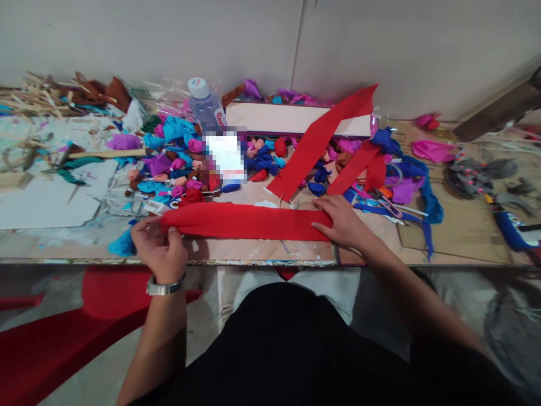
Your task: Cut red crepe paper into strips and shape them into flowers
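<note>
A long red fabric strip (253,221) stretches flat between my hands along the table's front edge. My left hand (163,245) pinches its gathered left end between thumb and fingers. At the right end, my right hand (340,223) has the strip's edge between its thumb and fingers. Behind it a second red strip (315,141) slants up over a long white box (262,117). To the right of that strip lies a shorter red piece (355,169). Small wrapped fabric bundles in blue, pink, purple and red spread behind the strip.
A clear bottle (207,110) with a white cap stands at the back. Wooden sticks (42,101) are heaped back left, near green-handled pliers (78,169). Pink-handled scissors (389,204) lie on the right. A dark metal bar (499,107) juts in at the far right.
</note>
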A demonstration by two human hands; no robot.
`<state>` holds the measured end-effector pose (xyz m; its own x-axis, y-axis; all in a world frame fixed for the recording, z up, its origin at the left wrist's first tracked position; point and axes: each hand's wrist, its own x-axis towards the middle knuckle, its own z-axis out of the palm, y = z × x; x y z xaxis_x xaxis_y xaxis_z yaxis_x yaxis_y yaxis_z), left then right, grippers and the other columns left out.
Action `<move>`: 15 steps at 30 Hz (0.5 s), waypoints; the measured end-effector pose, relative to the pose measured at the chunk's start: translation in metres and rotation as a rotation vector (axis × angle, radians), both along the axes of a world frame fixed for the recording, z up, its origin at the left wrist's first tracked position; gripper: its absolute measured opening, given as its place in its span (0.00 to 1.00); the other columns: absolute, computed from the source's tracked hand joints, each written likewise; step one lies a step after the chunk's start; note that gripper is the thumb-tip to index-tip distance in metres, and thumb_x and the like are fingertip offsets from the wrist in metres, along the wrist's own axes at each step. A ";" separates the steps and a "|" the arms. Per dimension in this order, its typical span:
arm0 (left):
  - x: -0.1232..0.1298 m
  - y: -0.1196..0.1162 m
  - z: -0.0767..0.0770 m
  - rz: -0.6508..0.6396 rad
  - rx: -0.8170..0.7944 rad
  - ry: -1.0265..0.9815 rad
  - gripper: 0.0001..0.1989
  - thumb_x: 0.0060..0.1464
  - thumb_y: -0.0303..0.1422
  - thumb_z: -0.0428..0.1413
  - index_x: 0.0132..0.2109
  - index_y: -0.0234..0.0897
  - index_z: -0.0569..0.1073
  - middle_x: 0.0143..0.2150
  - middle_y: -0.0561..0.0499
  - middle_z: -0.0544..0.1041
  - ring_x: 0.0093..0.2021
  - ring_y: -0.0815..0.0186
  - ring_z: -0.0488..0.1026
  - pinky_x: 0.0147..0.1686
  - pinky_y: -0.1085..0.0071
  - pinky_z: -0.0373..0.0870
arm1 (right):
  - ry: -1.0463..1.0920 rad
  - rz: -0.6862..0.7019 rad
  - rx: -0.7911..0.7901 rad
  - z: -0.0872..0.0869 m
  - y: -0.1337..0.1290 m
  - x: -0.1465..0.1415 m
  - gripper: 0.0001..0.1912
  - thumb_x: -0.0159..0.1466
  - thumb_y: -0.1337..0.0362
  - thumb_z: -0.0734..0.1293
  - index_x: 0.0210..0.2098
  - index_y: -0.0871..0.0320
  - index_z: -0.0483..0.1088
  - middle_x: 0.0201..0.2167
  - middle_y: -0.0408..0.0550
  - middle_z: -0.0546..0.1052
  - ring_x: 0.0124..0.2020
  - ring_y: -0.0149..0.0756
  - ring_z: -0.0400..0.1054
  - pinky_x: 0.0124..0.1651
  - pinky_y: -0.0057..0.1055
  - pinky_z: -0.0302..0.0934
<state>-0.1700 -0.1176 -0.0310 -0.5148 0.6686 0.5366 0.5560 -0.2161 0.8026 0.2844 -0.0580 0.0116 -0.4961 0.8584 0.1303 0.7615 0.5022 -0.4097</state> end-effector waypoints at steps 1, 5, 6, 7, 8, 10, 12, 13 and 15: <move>-0.001 0.000 0.000 0.004 0.028 -0.011 0.20 0.50 0.22 0.60 0.49 0.41 0.67 0.51 0.44 0.74 0.48 0.61 0.78 0.49 0.60 0.78 | -0.045 0.008 -0.005 -0.002 -0.002 0.000 0.30 0.68 0.53 0.71 0.66 0.59 0.71 0.64 0.65 0.74 0.64 0.63 0.66 0.67 0.61 0.61; -0.002 0.001 -0.001 0.039 0.189 -0.027 0.20 0.44 0.24 0.60 0.45 0.40 0.66 0.43 0.51 0.71 0.43 0.64 0.77 0.44 0.63 0.75 | -0.121 0.005 -0.023 -0.004 -0.004 -0.002 0.29 0.69 0.53 0.71 0.65 0.59 0.72 0.62 0.64 0.76 0.62 0.62 0.66 0.65 0.59 0.61; -0.002 0.001 -0.002 0.046 0.201 -0.025 0.16 0.45 0.25 0.60 0.42 0.38 0.67 0.41 0.51 0.72 0.42 0.64 0.78 0.44 0.64 0.75 | -0.122 0.000 -0.023 -0.004 -0.004 -0.002 0.28 0.69 0.53 0.71 0.65 0.59 0.73 0.60 0.64 0.77 0.61 0.61 0.66 0.64 0.58 0.61; -0.001 0.000 -0.002 0.050 0.192 -0.014 0.11 0.47 0.26 0.59 0.40 0.37 0.69 0.39 0.51 0.74 0.41 0.63 0.78 0.44 0.63 0.75 | -0.119 -0.002 -0.026 -0.004 -0.004 -0.003 0.27 0.69 0.53 0.71 0.64 0.59 0.73 0.59 0.64 0.78 0.60 0.61 0.67 0.63 0.57 0.61; -0.001 0.000 -0.002 0.053 0.171 0.004 0.06 0.49 0.26 0.58 0.37 0.35 0.73 0.38 0.49 0.76 0.42 0.62 0.79 0.45 0.62 0.75 | -0.114 -0.001 -0.032 -0.004 -0.003 -0.003 0.26 0.69 0.53 0.71 0.63 0.59 0.74 0.58 0.63 0.79 0.59 0.60 0.68 0.61 0.56 0.61; 0.000 -0.002 -0.002 0.066 0.132 0.044 0.07 0.53 0.27 0.56 0.36 0.33 0.79 0.41 0.45 0.81 0.47 0.59 0.81 0.51 0.59 0.76 | -0.098 0.013 -0.057 -0.003 0.000 -0.003 0.22 0.69 0.55 0.71 0.59 0.57 0.76 0.54 0.61 0.81 0.56 0.58 0.70 0.59 0.53 0.61; 0.000 -0.003 -0.001 0.090 0.101 0.062 0.14 0.53 0.27 0.55 0.43 0.32 0.83 0.48 0.41 0.84 0.53 0.56 0.81 0.58 0.56 0.76 | -0.082 0.040 -0.085 -0.003 0.004 -0.002 0.15 0.70 0.57 0.71 0.53 0.56 0.78 0.48 0.59 0.82 0.52 0.55 0.72 0.55 0.50 0.62; 0.000 -0.004 -0.001 0.108 0.079 0.057 0.18 0.53 0.27 0.55 0.48 0.30 0.83 0.52 0.40 0.83 0.56 0.55 0.80 0.61 0.55 0.75 | -0.075 0.054 -0.094 -0.002 0.006 -0.001 0.12 0.70 0.58 0.70 0.49 0.56 0.79 0.46 0.58 0.82 0.50 0.54 0.73 0.53 0.48 0.62; -0.002 -0.004 -0.002 0.113 -0.044 0.037 0.26 0.54 0.29 0.53 0.59 0.28 0.78 0.61 0.36 0.79 0.64 0.53 0.77 0.67 0.52 0.72 | -0.052 0.075 -0.104 0.001 0.009 0.001 0.10 0.70 0.58 0.70 0.43 0.57 0.79 0.42 0.59 0.82 0.46 0.53 0.74 0.50 0.46 0.63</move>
